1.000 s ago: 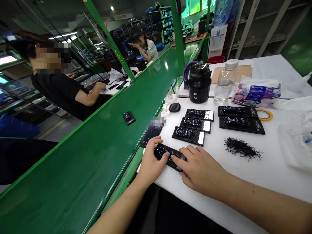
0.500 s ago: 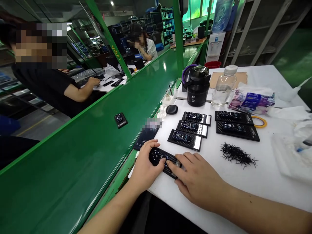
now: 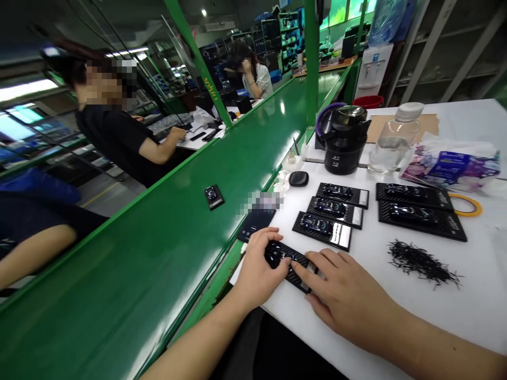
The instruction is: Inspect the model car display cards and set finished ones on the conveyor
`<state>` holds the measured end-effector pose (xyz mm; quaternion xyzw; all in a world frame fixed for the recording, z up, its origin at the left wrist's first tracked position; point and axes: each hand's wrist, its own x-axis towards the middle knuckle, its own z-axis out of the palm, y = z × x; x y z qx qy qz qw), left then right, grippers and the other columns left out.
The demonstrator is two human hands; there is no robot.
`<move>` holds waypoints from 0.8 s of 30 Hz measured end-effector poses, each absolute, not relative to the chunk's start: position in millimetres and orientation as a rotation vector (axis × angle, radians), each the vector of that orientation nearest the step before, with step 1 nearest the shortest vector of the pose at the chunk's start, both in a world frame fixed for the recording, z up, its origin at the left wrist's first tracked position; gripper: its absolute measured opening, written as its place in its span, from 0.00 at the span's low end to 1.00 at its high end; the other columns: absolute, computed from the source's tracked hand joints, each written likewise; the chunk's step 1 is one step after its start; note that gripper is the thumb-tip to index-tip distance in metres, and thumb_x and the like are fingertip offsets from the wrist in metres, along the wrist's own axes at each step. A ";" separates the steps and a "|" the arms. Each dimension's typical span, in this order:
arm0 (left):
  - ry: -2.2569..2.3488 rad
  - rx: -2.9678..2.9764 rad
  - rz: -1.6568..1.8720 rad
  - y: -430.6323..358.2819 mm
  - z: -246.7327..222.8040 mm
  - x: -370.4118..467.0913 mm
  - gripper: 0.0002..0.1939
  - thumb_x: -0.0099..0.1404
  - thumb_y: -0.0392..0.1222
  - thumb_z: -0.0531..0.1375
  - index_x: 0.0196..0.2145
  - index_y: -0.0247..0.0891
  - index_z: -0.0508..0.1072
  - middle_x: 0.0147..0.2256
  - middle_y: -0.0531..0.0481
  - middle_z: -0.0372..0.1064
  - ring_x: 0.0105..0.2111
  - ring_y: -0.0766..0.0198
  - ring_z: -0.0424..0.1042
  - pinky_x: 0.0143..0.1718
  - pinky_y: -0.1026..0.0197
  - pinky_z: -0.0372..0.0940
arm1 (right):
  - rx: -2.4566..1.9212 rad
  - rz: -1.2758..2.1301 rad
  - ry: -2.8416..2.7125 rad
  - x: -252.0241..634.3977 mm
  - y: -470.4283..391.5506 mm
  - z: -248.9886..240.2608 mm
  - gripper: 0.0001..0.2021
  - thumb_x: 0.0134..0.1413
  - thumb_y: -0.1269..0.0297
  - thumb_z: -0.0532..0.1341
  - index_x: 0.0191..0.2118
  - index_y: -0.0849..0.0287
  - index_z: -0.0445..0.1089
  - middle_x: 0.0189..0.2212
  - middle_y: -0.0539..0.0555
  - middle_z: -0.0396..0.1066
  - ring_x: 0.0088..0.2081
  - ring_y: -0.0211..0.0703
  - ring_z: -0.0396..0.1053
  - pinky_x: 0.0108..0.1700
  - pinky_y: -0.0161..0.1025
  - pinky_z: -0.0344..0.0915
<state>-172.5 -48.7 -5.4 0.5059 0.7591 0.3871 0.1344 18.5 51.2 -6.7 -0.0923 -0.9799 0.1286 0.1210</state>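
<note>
A dark model car (image 3: 276, 253) on a black base with a woven pattern lies at the near left edge of the white table. My left hand (image 3: 259, 272) curls round the car's far end, fingers on the far side and thumb on top. My right hand (image 3: 340, 285) grips the base's other end, its index fingertip against the car near my left thumb. The fingers partly hide the car and a pale label on the base. Three similar cars on bases (image 3: 321, 230) stand in a column beyond, and two larger ones (image 3: 422, 220) to their right.
A pile of short black strips (image 3: 422, 262) lies at right, with a yellow tape roll (image 3: 471, 206) behind. Farther back stand a black jug (image 3: 344, 145), a clear bottle (image 3: 392, 145) and a tissue pack (image 3: 451, 163). One small car (image 3: 213, 196) sits on the green conveyor (image 3: 166, 237). Co-workers (image 3: 130, 126) sit beyond.
My view has turned left, so the scene sits farther right. Both hands keep the same grip on the model car. Another person's arm has come into view at lower left.
</note>
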 end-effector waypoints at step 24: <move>2.168 1.417 1.170 -53.1 -0.9 -169.2 0.27 0.54 0.32 0.65 0.51 0.42 0.66 0.55 0.43 0.66 0.58 0.51 0.64 0.63 0.44 0.57 | -0.141 0.191 -2.797 17.2 54.1 -25.1 0.25 0.60 0.67 0.61 0.63 0.56 0.63 0.49 0.60 0.68 0.45 0.56 0.67 0.44 0.56 0.68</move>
